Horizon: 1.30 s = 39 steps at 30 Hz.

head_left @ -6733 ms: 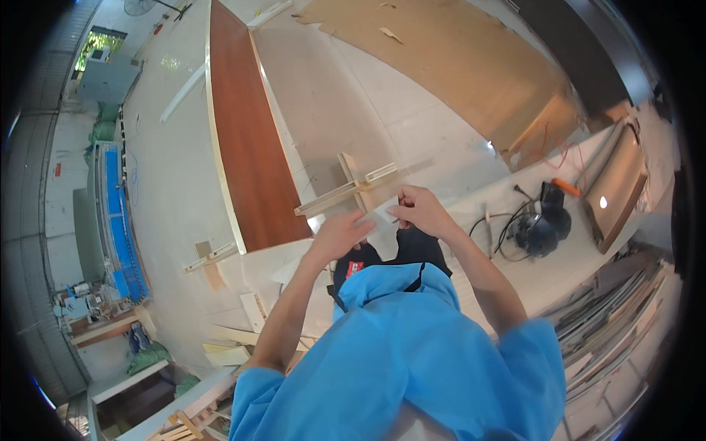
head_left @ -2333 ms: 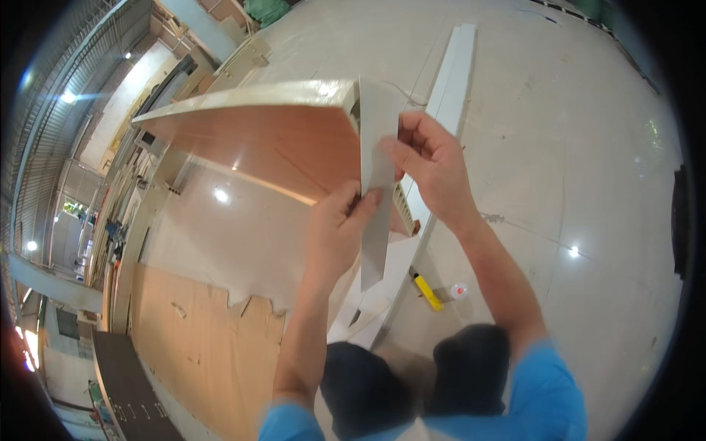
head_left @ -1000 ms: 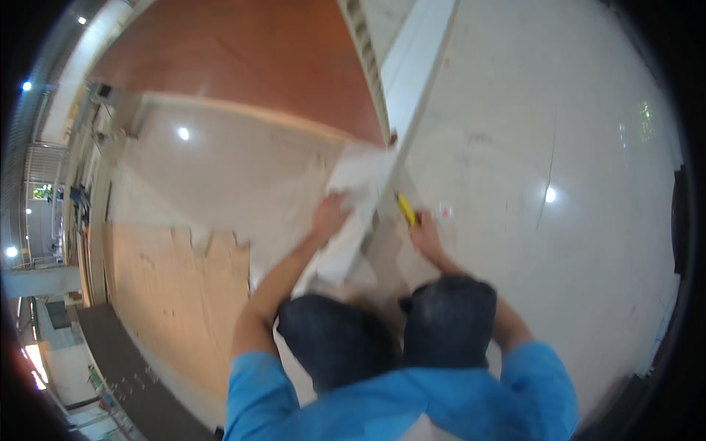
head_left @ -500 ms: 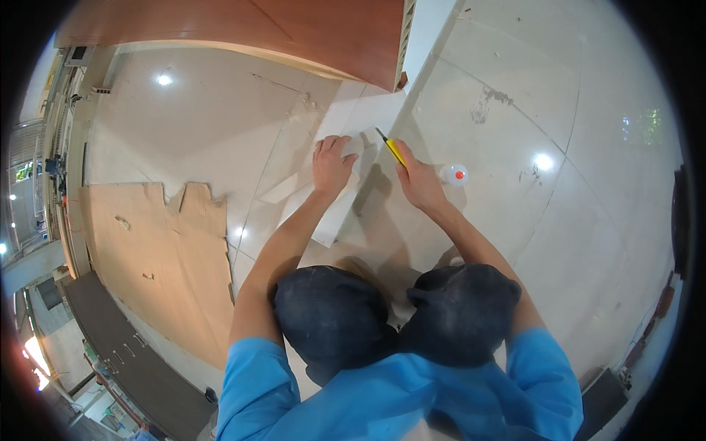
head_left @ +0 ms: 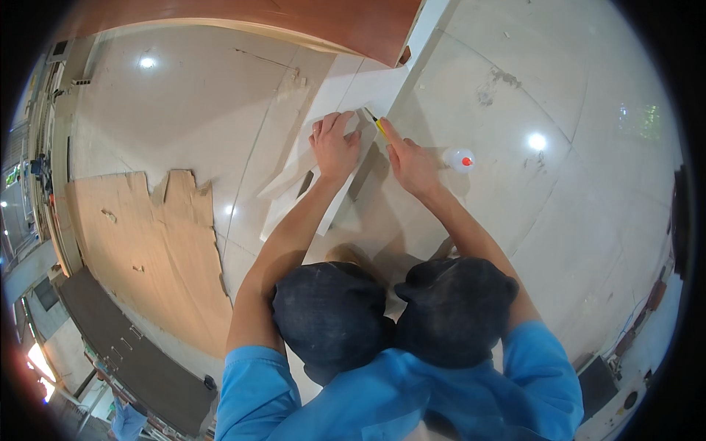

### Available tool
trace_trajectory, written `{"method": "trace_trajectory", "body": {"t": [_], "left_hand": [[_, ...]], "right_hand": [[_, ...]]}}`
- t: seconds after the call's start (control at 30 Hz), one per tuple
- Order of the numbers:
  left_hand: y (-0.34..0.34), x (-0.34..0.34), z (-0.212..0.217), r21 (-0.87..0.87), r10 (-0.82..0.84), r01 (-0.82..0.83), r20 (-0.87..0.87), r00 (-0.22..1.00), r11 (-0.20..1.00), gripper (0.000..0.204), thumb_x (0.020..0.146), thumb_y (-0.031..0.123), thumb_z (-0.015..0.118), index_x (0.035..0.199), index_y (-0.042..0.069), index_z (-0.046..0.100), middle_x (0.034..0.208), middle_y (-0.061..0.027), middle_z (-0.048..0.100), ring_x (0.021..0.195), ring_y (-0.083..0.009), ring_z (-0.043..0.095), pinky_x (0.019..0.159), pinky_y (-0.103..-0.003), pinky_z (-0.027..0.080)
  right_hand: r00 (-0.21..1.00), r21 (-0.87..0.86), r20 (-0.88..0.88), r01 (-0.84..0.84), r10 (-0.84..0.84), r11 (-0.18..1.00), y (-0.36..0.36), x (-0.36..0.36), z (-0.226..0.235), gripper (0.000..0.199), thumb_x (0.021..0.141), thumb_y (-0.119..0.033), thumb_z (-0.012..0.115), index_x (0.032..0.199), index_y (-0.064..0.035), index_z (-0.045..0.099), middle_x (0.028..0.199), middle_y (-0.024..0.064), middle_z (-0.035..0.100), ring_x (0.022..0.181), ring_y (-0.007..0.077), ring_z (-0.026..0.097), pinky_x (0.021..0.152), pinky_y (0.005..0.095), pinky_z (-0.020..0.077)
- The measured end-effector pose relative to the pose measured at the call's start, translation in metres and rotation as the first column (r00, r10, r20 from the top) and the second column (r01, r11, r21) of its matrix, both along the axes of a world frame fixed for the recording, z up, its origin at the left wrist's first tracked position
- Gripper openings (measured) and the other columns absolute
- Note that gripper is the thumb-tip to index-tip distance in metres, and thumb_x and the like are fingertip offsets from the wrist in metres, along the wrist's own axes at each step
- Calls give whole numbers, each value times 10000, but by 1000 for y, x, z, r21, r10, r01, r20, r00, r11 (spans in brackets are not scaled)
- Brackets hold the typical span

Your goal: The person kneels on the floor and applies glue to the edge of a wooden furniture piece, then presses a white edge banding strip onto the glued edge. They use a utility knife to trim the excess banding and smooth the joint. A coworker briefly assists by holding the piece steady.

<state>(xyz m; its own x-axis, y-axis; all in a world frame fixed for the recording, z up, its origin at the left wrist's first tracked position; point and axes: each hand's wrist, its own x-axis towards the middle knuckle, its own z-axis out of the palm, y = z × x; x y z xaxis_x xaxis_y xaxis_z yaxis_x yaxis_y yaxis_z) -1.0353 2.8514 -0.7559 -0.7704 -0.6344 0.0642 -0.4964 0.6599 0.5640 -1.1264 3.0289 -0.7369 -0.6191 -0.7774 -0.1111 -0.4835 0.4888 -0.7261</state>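
Note:
A long white board [head_left: 362, 87] lies on the floor in front of my knees, with another pale strip [head_left: 283, 180] angled beside its near part. My left hand [head_left: 337, 145] rests on the board, fingers bent and apart, thumb toward the right edge. My right hand [head_left: 414, 163] is closed round the yellow handle of a utility knife [head_left: 380, 128]. Its blade points up and left, close to the board just right of my left fingers; whether it touches is too small to tell. A clear bottle with a red tip [head_left: 462, 160] stands right of my right hand.
A large reddish-brown wooden panel [head_left: 294, 26] reaches over the board's far end. Torn brown cardboard [head_left: 147, 242] covers floor on the left. A dark cabinet front with handles [head_left: 129, 353] stands at lower left. Pale tiled floor [head_left: 515, 213] extends on the right.
The knife's blade has shifted farther up and left, nearer my left fingers. My left hand stays on the board. The whole view has tilted slightly, and a dark gap shows beside my left wrist.

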Motion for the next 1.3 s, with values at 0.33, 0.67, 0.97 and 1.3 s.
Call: {"method": "trace_trajectory", "body": {"t": [0.33,0.67,0.97,1.3], "left_hand": [[1,-2,4,30,12,-13,22,1000,999,419,837,207,815,1250,182,742,1297,-39,660,1259,-338,532,1041,-507,414],[-1,-3,-2,-24,18,-17,18,1000,1000,352,812,184,821,1161,177,776,1194,16,671,1157,-324,563,959,-489,437],[0,-5,-6,-88,28,-29,-6,1000,996,341,781,187,835,1119,192,787,1168,71,677,1109,-300,565,906,-476,411],[-1,-5,-2,-61,26,-20,89,996,998,351,827,234,825,1172,193,781,1229,39,681,1171,-338,558,995,-478,430]], "right_hand": [[1000,53,5,-13,12,999,-5,0,2,618,1059,-172,523,1647,-227,342,844,222,638,712,426,663,681,537,541],[992,245,-64,-94,113,965,-10,-1,4,757,985,-100,546,1677,-252,281,814,246,629,671,446,670,632,550,537],[975,257,-143,-129,170,958,-9,-4,13,828,933,-34,584,1683,-196,273,731,217,626,575,414,652,538,520,520],[981,255,-75,-153,177,955,-4,-4,17,845,899,-38,589,1677,-157,279,741,254,636,632,438,675,578,528,532]]}}
